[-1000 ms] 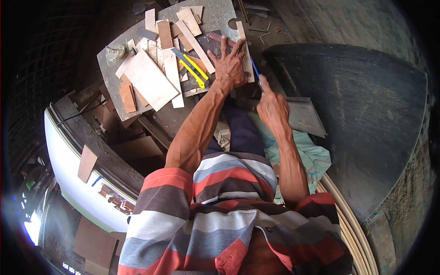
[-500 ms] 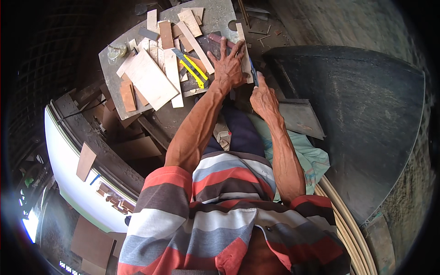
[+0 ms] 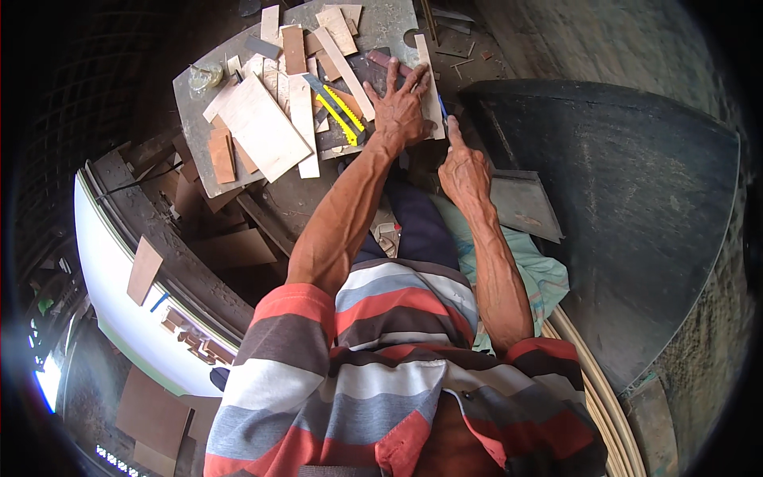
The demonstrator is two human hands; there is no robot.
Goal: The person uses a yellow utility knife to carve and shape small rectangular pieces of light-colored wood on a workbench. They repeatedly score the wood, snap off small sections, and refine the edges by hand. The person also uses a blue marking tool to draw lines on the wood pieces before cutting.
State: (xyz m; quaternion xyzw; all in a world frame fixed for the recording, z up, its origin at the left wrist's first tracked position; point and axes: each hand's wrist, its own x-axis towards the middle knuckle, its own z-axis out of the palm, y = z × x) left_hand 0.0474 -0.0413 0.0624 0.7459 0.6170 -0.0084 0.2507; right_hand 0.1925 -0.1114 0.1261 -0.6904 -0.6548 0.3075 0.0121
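My left hand (image 3: 401, 110) lies with spread fingers on the workbench, pressing against a narrow pale wood strip (image 3: 427, 71) at the bench's right edge. Under its fingertips a reddish-brown bar (image 3: 378, 58) partly shows. My right hand (image 3: 466, 172) is closed on a slim blue tool (image 3: 443, 106), index finger stretched along it. The tool sits beside the strip's right edge; most of it is hidden, so its exact kind is unclear. Left of my left hand lies a yellow utility knife (image 3: 340, 114) with its dark blade pointing away.
Thin wood pieces, including a wide pale panel (image 3: 264, 131), cover much of the workbench (image 3: 193, 119). A clear container (image 3: 205, 77) stands at its left. A large dark board (image 3: 612, 175) leans at the right, a white curved panel (image 3: 111, 278) at the left.
My right hand has shifted slightly toward me and to the right, with the blue tool. My left hand stays on the strip; the whole view has moved a little.
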